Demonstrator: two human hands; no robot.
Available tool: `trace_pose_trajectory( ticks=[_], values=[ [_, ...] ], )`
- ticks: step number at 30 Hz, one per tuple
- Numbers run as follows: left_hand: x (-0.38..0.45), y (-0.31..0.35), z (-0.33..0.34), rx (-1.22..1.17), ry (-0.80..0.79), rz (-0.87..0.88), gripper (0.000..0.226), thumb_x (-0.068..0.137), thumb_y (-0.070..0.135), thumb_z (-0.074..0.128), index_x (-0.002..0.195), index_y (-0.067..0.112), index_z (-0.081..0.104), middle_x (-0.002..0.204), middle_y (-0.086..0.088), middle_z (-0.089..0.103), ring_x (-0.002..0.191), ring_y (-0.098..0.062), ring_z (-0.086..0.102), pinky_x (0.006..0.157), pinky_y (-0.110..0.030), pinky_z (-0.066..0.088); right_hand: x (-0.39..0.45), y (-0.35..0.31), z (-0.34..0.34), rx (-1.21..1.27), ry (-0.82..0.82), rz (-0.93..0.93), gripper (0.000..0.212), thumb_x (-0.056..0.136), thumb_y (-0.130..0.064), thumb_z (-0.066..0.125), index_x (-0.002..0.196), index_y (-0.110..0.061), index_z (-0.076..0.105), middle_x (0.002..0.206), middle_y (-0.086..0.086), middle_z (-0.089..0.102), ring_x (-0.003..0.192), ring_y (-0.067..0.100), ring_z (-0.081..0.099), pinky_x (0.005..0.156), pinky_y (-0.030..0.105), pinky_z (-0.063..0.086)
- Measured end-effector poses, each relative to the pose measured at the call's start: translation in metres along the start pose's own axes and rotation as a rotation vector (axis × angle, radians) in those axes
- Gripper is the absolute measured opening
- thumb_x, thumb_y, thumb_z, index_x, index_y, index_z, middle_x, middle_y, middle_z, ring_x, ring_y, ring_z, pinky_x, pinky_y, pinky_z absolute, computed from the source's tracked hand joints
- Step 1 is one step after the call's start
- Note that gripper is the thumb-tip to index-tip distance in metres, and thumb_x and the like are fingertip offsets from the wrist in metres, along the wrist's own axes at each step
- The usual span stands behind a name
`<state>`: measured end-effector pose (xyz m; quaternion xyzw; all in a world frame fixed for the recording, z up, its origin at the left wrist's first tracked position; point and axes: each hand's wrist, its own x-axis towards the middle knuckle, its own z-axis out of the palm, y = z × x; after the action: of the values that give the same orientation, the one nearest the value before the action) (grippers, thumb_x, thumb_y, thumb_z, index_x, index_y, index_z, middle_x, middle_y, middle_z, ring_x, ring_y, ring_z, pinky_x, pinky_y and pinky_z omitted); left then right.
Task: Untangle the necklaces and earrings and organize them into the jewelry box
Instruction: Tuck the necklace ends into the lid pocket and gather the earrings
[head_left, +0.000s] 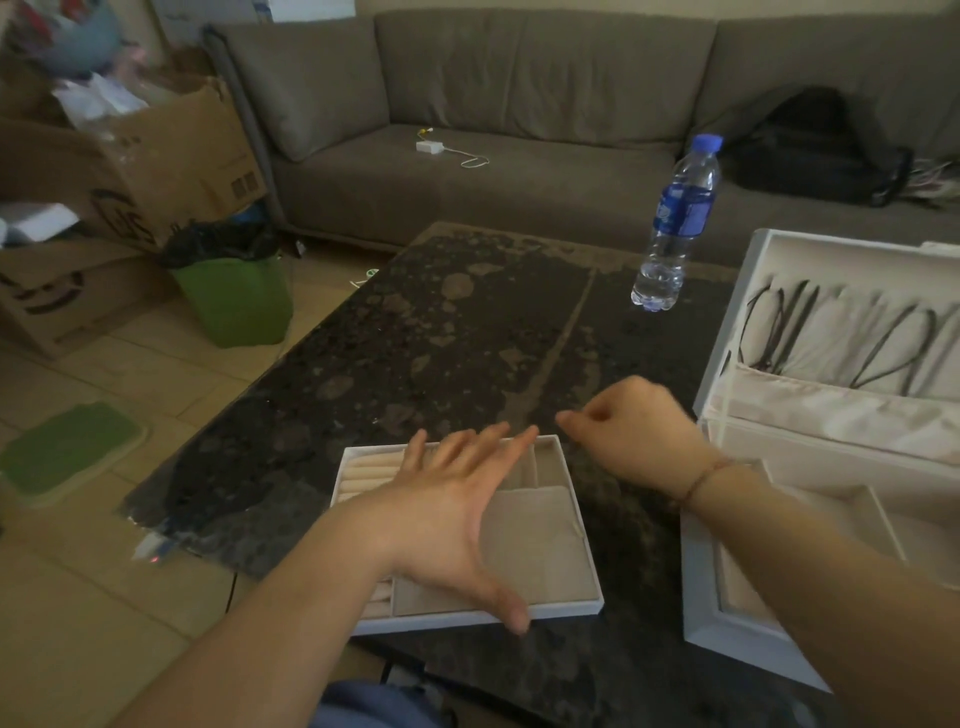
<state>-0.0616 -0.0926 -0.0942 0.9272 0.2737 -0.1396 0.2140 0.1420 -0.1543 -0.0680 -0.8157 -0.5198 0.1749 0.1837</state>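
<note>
Head view: flat left hand (452, 514) over rectangular velvet-lined tray (540, 551)

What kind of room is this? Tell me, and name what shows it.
Most likely a home living room: a grey sofa runs along the far side, a dark stone coffee table stands before it, and open cardboard boxes crowd the tiled floor on the left.

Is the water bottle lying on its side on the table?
No. The water bottle stands upright on the dark table, its blue cap on top.
</note>
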Motion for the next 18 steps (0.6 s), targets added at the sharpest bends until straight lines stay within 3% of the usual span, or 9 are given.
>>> trace_pose_trajectory(
  ticks=[4, 7, 13, 18],
  values=[
    [0.001, 0.007, 0.002, 0.101, -0.095, 0.013, 0.147, 0.054, 0.072, 0.082, 0.136, 0.056, -0.039, 0.152, 0.021, -0.041, 0.142, -0.022, -0.039, 0.116, -0.059, -0.018, -0.027, 0.034, -0.044, -0.033, 0.145, -0.046, 0.038, 0.089, -0.049, 0.058, 0.064, -0.023, 0.070, 0.056, -0.005, 0.063, 0.057, 0.009, 0.060, 0.058, 0.027, 0.050],
    [0.004, 0.014, 0.001, 0.148, -0.085, 0.009, 0.144, 0.057, 0.064, 0.085, 0.137, 0.057, -0.035, 0.154, 0.022, -0.036, 0.145, -0.025, -0.034, 0.118, -0.056, -0.016, -0.052, 0.058, -0.065, -0.034, 0.225, -0.072, 0.030, 0.087, -0.046, 0.060, 0.064, -0.031, 0.069, 0.058, -0.010, 0.064, 0.058, 0.004, 0.059, 0.057, 0.025, 0.046],
    [0.024, 0.028, -0.002, 0.133, 0.029, 0.027, 0.139, 0.056, 0.063, 0.084, 0.140, 0.061, -0.027, 0.153, 0.028, -0.020, 0.149, -0.023, -0.019, 0.120, -0.057, -0.001, -0.094, 0.091, -0.080, 0.014, 0.218, -0.012, 0.014, 0.085, -0.043, 0.063, 0.076, -0.037, 0.071, 0.064, -0.016, 0.067, 0.064, 0.001, 0.061, 0.057, 0.016, 0.040],
    [0.055, 0.049, -0.013, 0.223, -0.029, -0.045, 0.142, 0.056, 0.067, 0.083, 0.140, 0.057, -0.030, 0.156, 0.024, -0.026, 0.149, -0.022, -0.023, 0.120, -0.050, -0.004, -0.135, 0.140, -0.090, 0.012, 0.311, 0.071, 0.018, 0.083, -0.040, 0.065, 0.070, -0.031, 0.074, 0.057, -0.010, 0.065, 0.058, 0.005, 0.061, 0.053, 0.022, 0.045]
  ],
)
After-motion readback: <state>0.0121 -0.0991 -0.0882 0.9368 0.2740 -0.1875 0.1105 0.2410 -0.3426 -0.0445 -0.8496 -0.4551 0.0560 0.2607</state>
